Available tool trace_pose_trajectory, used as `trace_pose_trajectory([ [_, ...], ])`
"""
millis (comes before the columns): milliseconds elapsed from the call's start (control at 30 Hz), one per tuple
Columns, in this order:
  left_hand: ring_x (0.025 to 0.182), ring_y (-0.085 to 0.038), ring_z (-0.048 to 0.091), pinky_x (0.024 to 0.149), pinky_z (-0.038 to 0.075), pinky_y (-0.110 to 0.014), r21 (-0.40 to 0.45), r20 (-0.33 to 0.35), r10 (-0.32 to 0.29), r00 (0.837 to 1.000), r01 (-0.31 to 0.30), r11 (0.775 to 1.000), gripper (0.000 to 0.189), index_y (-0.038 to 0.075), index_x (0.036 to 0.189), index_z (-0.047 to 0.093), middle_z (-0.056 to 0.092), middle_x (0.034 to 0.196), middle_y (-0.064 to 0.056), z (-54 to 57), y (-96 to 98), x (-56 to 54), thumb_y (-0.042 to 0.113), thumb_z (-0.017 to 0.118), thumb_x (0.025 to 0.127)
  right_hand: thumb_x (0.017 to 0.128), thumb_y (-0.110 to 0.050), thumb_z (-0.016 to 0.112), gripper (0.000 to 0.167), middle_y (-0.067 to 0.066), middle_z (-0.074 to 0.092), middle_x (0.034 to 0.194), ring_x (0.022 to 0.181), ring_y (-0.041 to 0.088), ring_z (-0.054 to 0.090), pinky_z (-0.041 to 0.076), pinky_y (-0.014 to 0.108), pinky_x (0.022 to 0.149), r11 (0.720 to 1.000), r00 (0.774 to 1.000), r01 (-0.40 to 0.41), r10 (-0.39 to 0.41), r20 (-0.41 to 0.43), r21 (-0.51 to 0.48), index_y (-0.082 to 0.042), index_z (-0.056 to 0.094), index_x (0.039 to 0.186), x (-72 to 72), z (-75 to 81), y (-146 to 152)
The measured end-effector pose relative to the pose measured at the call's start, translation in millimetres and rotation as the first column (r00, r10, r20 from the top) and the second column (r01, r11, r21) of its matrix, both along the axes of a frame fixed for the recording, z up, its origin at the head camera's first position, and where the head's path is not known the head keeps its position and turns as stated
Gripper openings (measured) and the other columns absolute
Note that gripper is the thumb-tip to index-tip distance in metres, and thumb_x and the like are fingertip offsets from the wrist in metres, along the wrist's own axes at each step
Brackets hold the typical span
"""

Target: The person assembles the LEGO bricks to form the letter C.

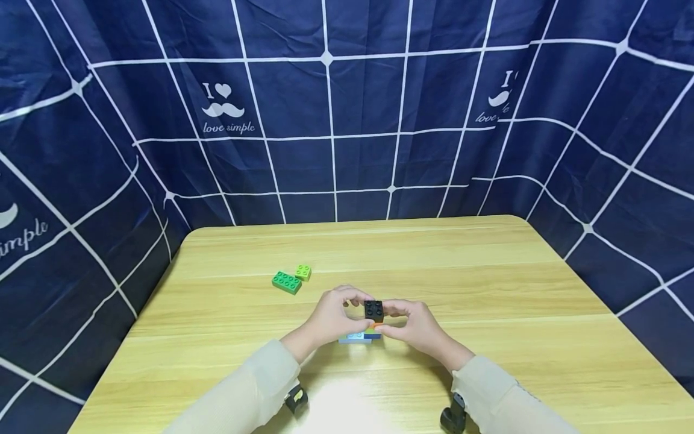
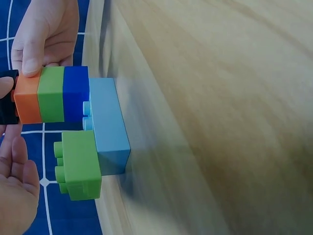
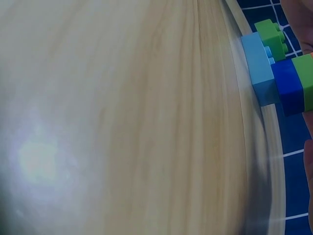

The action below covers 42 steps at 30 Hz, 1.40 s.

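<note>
A column of bricks stands between both hands near the middle of the table. Its top is a black brick [image 1: 374,310], which the left hand [image 1: 327,316] pinches, thumb on the near side. Below it comes an orange brick [image 2: 28,102], with the thumb of the right hand [image 1: 418,325] pressed on it and that hand's fingers reaching behind. Under these are a light green brick [image 2: 51,95] and a dark blue brick [image 2: 76,95]. The dark blue one sits on one end of a long light blue brick [image 2: 111,125]; another light green brick [image 2: 82,166] sits on its other end.
Farther back on the left lie a dark green long brick [image 1: 286,283] and a small lime green brick [image 1: 303,273], close together on the wooden table [image 1: 488,277]. A navy curtain [image 1: 363,108] with white lines surrounds the table's back and sides.
</note>
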<state>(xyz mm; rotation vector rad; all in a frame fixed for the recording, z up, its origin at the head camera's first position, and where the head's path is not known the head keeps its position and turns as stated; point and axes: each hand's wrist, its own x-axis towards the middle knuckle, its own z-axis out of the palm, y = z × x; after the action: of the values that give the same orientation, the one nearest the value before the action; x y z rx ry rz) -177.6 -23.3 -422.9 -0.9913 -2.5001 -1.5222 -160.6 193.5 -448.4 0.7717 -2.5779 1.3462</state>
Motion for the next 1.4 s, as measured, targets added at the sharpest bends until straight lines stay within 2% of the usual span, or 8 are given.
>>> trace_pose_trajectory([
  [200, 0.089, -0.028, 0.058, 0.08, 0.047, -0.044, 0.023, 0.045, 0.001, 0.999, -0.002, 1.0, 0.03, 0.01, 0.098, 0.072, 0.067, 0.094, 0.004, 1.2, 0.5, 1.4, 0.007, 0.083, 0.07, 0.079, -0.023, 0.079, 0.035, 0.003, 0.07, 0.105, 0.091, 0.017, 0.065, 0.051, 0.045, 0.084, 1.0, 1.0, -0.004, 0.004, 0.013, -0.006, -0.007, 0.07, 0.108, 0.3, -0.6, -0.5],
  [433, 0.089, -0.025, 0.058, 0.081, 0.047, -0.042, -0.014, 0.084, 0.018, 0.996, -0.016, 1.0, 0.03, 0.01, 0.094, 0.071, 0.065, 0.091, 0.007, 5.7, 1.9, 2.3, 0.006, 0.084, 0.068, 0.078, -0.024, 0.08, 0.036, 0.002, 0.07, 0.104, 0.091, 0.016, 0.066, 0.051, 0.043, 0.085, 1.0, 1.0, 0.003, -0.003, 0.008, 0.004, -0.009, 0.07, 0.108, -1.2, -3.0, 0.1],
  [567, 0.088, -0.024, 0.057, 0.08, 0.048, -0.041, 0.0, 0.101, 0.015, 0.995, -0.015, 1.0, 0.029, 0.009, 0.094, 0.071, 0.065, 0.09, 0.006, 6.7, 1.8, 2.5, 0.005, 0.084, 0.068, 0.078, -0.024, 0.08, 0.035, 0.002, 0.07, 0.104, 0.091, 0.017, 0.066, 0.051, 0.043, 0.084, 1.0, 1.0, 0.008, -0.008, 0.001, 0.002, -0.009, 0.07, 0.108, -1.9, -4.1, 0.2],
  [733, 0.086, -0.02, 0.057, 0.078, 0.047, -0.032, -0.008, 0.079, 0.028, 0.996, -0.028, 1.0, 0.03, 0.008, 0.096, 0.071, 0.066, 0.092, 0.005, 4.5, -0.7, 4.0, 0.007, 0.085, 0.068, 0.079, -0.03, 0.078, 0.043, 0.001, 0.069, 0.106, 0.094, 0.019, 0.065, 0.051, 0.046, 0.084, 1.0, 1.0, -0.014, 0.014, 0.017, -0.014, -0.01, 0.067, 0.115, 0.4, -1.6, -0.4],
  [900, 0.087, -0.022, 0.059, 0.079, 0.049, -0.036, -0.015, 0.052, 0.024, 0.998, -0.023, 1.0, 0.033, 0.009, 0.099, 0.071, 0.067, 0.094, 0.004, 3.2, -1.2, 4.5, 0.008, 0.084, 0.069, 0.078, -0.03, 0.078, 0.049, -0.003, 0.068, 0.11, 0.1, 0.021, 0.063, 0.049, 0.049, 0.086, 0.998, 1.0, -0.012, 0.013, 0.01, -0.062, -0.015, 0.063, 0.123, 2.1, 2.7, 0.0],
  [1100, 0.085, -0.02, 0.06, 0.078, 0.049, -0.036, -0.021, 0.04, 0.044, 0.998, -0.043, 0.999, 0.032, 0.011, 0.099, 0.072, 0.069, 0.092, 0.006, 0.5, -0.9, 2.9, 0.01, 0.085, 0.069, 0.081, -0.02, 0.077, 0.04, -0.005, 0.068, 0.109, 0.1, 0.016, 0.063, 0.048, 0.046, 0.089, 0.996, 0.999, -0.032, 0.032, -0.006, -0.078, -0.015, 0.065, 0.118, -0.5, 4.8, -2.6],
  [1267, 0.086, -0.017, 0.06, 0.076, 0.049, -0.035, -0.016, 0.045, 0.054, 0.998, -0.054, 0.998, 0.033, 0.013, 0.1, 0.071, 0.069, 0.092, 0.008, -1.0, -2.3, 3.4, 0.014, 0.085, 0.07, 0.08, -0.008, 0.076, 0.036, 0.002, 0.069, 0.107, 0.097, 0.02, 0.064, 0.048, 0.05, 0.087, 0.997, 0.999, -0.033, 0.032, -0.011, -0.069, -0.007, 0.066, 0.115, 7.7, 19.2, -8.2],
  [1400, 0.09, -0.012, 0.058, 0.078, 0.048, -0.035, -0.003, 0.084, 0.048, 0.995, -0.048, 0.999, 0.037, 0.014, 0.105, 0.071, 0.068, 0.097, 0.011, -3.9, -7.3, 2.0, 0.021, 0.085, 0.072, 0.081, -0.008, 0.076, 0.034, 0.005, 0.069, 0.106, 0.096, 0.022, 0.064, 0.048, 0.054, 0.085, 0.998, 0.999, -0.034, 0.034, -0.009, -0.059, -0.004, 0.067, 0.113, 13.7, 30.4, -11.8],
])
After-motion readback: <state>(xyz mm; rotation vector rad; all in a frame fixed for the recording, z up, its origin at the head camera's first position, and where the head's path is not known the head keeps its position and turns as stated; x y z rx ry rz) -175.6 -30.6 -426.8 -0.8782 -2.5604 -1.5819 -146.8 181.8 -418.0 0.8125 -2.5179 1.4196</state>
